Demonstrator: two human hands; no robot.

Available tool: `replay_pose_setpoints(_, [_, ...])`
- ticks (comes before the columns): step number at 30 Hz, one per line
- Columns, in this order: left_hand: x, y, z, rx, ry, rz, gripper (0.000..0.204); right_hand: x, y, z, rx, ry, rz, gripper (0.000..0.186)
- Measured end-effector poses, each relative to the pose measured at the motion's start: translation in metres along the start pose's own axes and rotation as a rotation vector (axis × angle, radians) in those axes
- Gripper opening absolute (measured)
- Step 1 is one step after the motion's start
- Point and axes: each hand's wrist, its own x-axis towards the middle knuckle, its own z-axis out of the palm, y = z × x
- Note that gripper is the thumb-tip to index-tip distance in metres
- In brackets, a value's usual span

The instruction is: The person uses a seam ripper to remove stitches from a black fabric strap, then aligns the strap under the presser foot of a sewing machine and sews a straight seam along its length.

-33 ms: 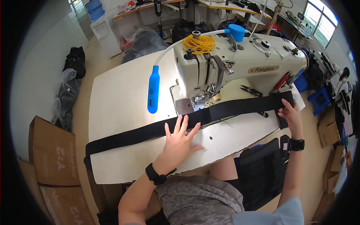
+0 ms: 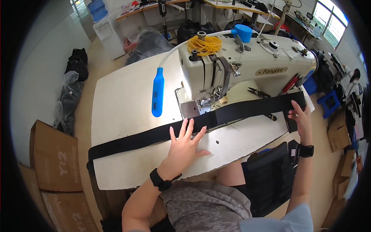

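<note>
A long black fabric strip (image 2: 251,110) runs across the white sewing table (image 2: 119,100), passing in front of the needle area of a sewing machine (image 2: 247,62). Over its left end it folds down past the table edge. My left hand (image 2: 183,146) lies flat with spread fingers, their tips on the strip's near edge. At the right end my right hand (image 2: 302,120) grips the strip between thumb and fingers; its far fingers are hidden behind the fabric. Thread snips (image 2: 259,93) lie under the machine arm, and another dark tool (image 2: 270,116) pokes out from below the strip.
A blue lamp (image 2: 157,92) on a bendy neck hangs left of the needle. Yellow cord (image 2: 205,45) is coiled on the machine head. Cardboard boxes (image 2: 54,154) stand at the left; a blue stool (image 2: 328,103) is at the right. A dark cushion (image 2: 266,178) sits beside my leg.
The strip's right end has shifted slightly upward and right with my right hand, now showing more of its corner. My left hand stays in place.
</note>
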Motion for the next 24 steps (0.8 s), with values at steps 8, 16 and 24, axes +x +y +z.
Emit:
replay_pose_setpoints(8, [0.016,-0.004,0.009,0.028,-0.005,-0.054,0.086,-0.026,-0.028,0.069,-0.788,0.104,-0.877,0.054])
replay_pose_setpoints(16, [0.018,-0.004,0.016,0.042,-0.028,-0.090,0.095,-0.009,-0.002,0.087,-0.878,0.026,-0.887,0.078])
replay_pose_setpoints(24, [0.016,0.002,0.011,0.004,-0.059,-0.111,0.104,-0.047,-0.022,0.085,-1.288,0.159,-0.710,0.067])
